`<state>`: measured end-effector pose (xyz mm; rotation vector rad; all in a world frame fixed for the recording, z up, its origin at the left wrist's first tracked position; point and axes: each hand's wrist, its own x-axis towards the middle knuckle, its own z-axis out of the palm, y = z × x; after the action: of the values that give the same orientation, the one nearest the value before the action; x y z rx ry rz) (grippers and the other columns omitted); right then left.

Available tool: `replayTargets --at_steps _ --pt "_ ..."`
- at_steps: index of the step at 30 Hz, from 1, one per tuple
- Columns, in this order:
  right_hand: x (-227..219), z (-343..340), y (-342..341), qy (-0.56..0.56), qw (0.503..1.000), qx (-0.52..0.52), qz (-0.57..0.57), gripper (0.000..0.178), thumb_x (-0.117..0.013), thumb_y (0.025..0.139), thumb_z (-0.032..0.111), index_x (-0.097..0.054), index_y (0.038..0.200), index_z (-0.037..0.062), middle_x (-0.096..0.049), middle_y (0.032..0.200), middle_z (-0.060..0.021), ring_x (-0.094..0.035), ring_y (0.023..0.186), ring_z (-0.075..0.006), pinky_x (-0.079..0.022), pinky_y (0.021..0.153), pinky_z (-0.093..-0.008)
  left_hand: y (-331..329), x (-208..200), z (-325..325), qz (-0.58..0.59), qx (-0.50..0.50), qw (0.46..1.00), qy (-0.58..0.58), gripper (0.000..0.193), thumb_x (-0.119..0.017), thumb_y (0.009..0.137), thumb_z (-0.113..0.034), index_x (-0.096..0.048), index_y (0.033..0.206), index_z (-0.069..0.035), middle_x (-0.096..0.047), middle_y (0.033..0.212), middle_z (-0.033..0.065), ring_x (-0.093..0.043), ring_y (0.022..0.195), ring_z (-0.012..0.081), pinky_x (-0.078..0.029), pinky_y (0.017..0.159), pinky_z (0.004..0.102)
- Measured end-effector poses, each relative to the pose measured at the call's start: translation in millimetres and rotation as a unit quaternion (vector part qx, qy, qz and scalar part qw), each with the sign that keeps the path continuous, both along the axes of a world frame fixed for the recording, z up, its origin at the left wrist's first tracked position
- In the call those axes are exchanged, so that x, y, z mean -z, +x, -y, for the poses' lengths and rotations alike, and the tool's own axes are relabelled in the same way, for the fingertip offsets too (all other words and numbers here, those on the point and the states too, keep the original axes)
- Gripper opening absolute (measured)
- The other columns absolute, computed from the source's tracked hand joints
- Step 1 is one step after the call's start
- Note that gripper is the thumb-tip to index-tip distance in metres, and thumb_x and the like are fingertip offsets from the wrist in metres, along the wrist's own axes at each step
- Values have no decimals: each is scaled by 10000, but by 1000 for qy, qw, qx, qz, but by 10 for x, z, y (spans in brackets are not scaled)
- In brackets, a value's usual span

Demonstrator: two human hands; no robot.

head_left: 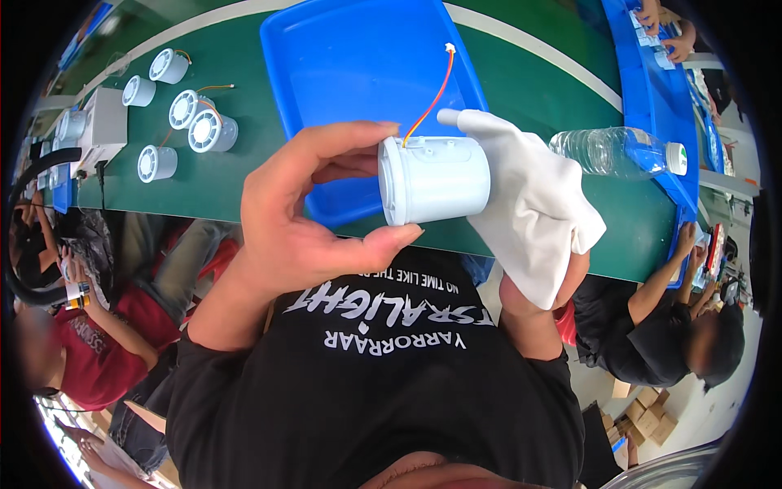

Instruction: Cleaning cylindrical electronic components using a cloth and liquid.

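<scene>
My left hand [305, 208] grips a white cylindrical fan housing [444, 179] between thumb and fingers. The housing lies on its side in mid-air, its slotted end turned left toward my palm. A short lead of red and yellow wires [432, 106] rises from it to a small white plug. My right hand [574, 281] is mostly covered by a white cloth [529, 187], which is bunched around it and lies against the housing's right end. Only the wrist side of that hand shows; the fingers are under the fabric. Below the housing and behind my left hand is a blue tray [366, 57].
Several similar white fan housings [213, 130] stand on the green table [244, 49] at the left, beside a white box [106, 118]. A clear plastic bottle [611, 152] lies at the right, near a long blue trough [668, 106]. Co-workers sit on both sides.
</scene>
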<state>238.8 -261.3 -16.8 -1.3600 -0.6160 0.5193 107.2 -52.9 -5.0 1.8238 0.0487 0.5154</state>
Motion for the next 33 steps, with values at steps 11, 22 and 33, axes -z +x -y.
replayTargets --at_steps 11,22,33 --pt "-120 50 -323 293 860 -67 -413 558 -507 982 230 -365 1441 -53 -500 1344 -162 -520 1199 -230 -354 1102 -374 -300 56 35 43 -30 998 -20 687 -874 688 -77 -560 1285 50 -671 1190 173 -688 1058 246 -550 952 378" --pt "247 -29 -503 -61 971 50 226 378 -540 976 109 -571 1307 -72 -624 1287 -204 -617 1183 -318 -469 1014 -390 -613 68 -97 81 -41 995 27 647 -882 671 -53 -617 1256 28 -676 1150 151 -698 1002 223 -577 902 348" --pt "372 303 -449 226 931 -46 -282 508 -373 1054 336 -451 1383 -43 -552 1353 -227 -534 1259 -415 -400 1086 -531 -1522 64 -1792 -92 -504 813 275 492 -750 877 -226 -614 1305 -25 -661 1222 164 -625 1127 245 -466 999 358"
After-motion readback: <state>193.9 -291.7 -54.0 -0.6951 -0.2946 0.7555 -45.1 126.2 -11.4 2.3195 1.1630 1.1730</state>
